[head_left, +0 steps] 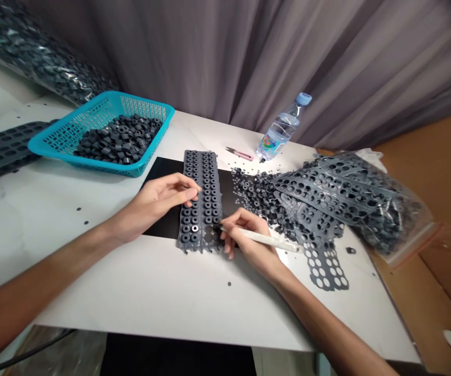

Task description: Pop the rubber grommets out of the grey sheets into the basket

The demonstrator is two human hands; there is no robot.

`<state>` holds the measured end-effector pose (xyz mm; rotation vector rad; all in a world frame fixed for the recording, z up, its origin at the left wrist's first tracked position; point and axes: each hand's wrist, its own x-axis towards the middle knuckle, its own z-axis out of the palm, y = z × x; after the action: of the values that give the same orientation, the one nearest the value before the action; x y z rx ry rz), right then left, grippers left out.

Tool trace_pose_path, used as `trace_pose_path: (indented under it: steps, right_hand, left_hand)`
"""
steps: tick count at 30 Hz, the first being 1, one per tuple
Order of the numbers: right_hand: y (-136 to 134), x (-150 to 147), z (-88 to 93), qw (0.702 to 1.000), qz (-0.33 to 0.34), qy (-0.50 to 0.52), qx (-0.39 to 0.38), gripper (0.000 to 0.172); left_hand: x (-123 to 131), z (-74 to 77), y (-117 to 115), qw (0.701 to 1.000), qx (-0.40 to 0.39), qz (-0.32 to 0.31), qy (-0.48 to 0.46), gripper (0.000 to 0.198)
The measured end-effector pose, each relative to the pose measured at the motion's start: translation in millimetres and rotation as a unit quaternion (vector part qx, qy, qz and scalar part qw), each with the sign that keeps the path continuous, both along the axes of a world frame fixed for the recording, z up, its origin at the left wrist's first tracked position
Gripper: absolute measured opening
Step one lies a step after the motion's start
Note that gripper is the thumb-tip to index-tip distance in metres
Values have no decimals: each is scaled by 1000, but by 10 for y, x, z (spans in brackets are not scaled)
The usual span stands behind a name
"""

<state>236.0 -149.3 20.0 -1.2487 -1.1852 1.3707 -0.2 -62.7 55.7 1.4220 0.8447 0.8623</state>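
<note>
"What lay to your left?"

"Dark perforated sheets [13, 137] were at the far left of the worktop [142, 292], then a bulging clear bag [48, 57] of small dark pieces, then a teal basket [88, 161] part filled with dark rings [119, 138]."

"And right in front of you?"

"A black mat [158, 169]. My left hand [157, 198] was over the ring sheet [201, 175], thumb and fingertips nearly meeting; I couldn't tell whether anything sat between them. The sheet lay across the mat, reaching past its near edge. My right hand [252, 235], well clear of the left, gripped a white pen-like tool [270, 240], its tip close to the open holes at the sheet's near right end."

"Farther right?"

"Pink snips [241, 154], then loose dark pieces [268, 201] with a water bottle [282, 128] behind them, gray webs [329, 180] full of holes, and a second clear bag [409, 216]."
</note>
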Motion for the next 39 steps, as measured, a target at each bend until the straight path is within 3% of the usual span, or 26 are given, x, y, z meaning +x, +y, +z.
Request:
trace_pose_path:
  steps: [5, 12, 20, 39]
  right_hand:
    - [86, 115, 29, 996, -78, -8, 31, 12]
    - [117, 126, -54, 997, -62, -29, 25, 17]
    - [104, 151, -61, 997, -44, -58, 36, 22]
    - [99, 143, -62, 996, -28, -79, 34, 23]
  left_hand:
    - [99, -66, -118, 987, -149, -61, -15, 25]
    - [104, -75, -151, 966, -232, -107, -31, 27]
    - [80, -112, -147, 958, -252, -131, -39, 34]
    - [100, -100, -182, 952, -278, -110, -65, 19]
